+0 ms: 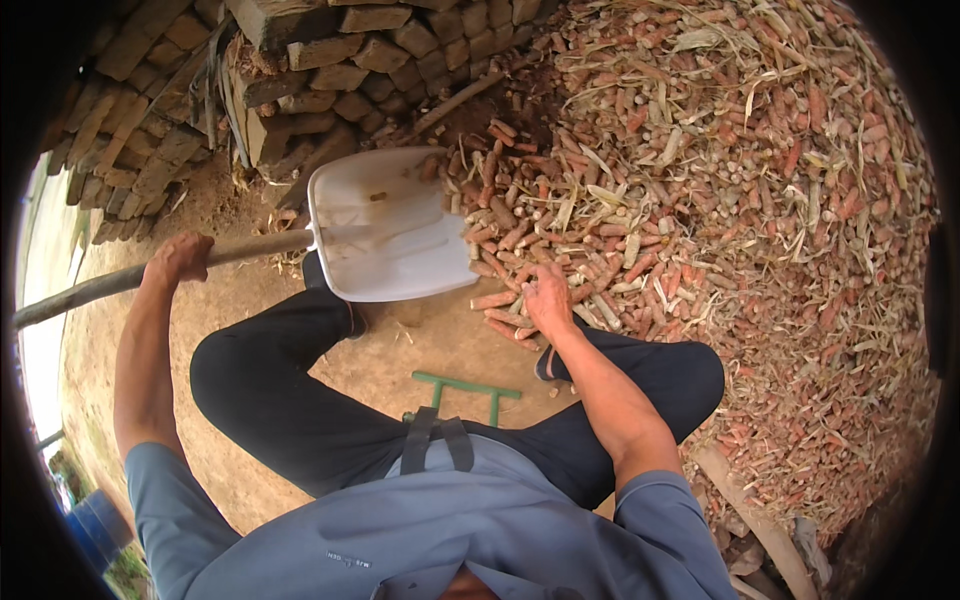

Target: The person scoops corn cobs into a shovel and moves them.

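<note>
My left hand (pixel 180 257) grips the wooden handle (pixel 259 247) of a large scoop shovel. Its pale, dirt-stained blade (pixel 390 240) lies flat on the ground ahead of me, with its front edge against a heap of corn cobs (pixel 622 217). Only smudges of dirt and a small brown bit show on the blade, apart from cobs at its far front corner. To the right of the blade, my right hand (pixel 549 296) reaches down among reddish cobs (pixel 510 319) at the heap's near edge. Its fingers are partly hidden, so I cannot tell whether they hold a cob.
The cob heap, mixed with dry husks (pixel 697 41), fills the right side. Stacked bricks (pixel 352 60) stand at the back left, a wooden pole (pixel 461 101) beside them. A green metal frame (pixel 465 384) sits between my legs. A blue barrel (pixel 97 525) stands at lower left.
</note>
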### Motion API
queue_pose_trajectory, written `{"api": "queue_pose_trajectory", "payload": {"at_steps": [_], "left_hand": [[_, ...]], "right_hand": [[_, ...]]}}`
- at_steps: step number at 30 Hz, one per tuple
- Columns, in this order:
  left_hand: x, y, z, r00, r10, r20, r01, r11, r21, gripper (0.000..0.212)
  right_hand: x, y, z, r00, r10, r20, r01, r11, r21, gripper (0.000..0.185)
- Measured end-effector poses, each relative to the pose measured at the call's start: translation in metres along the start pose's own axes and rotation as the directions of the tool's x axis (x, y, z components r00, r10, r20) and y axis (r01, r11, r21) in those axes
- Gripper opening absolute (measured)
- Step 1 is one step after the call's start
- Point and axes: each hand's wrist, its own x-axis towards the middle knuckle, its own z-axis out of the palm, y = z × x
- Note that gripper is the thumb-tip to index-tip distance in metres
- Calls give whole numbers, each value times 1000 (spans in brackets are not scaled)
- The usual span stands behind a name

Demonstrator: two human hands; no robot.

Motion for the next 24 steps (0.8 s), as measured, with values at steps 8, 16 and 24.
{"api": "queue_pose_trajectory", "payload": {"at_steps": [8,16,24], "left_hand": [[25,47,-12,993,13,-118,-13,1000,3,31],[46,71,-21,991,27,-132,-32,999,-30,27],[57,104,-51,992,-13,-122,6,998,-62,19]], "right_hand": [[44,12,-25,973,-150,-175,131,985,-112,28],[159,41,-100,960,-8,-279,-71,960,-273,26],[273,110,-135,958,26,-285,-126,934,-336,40]]}}
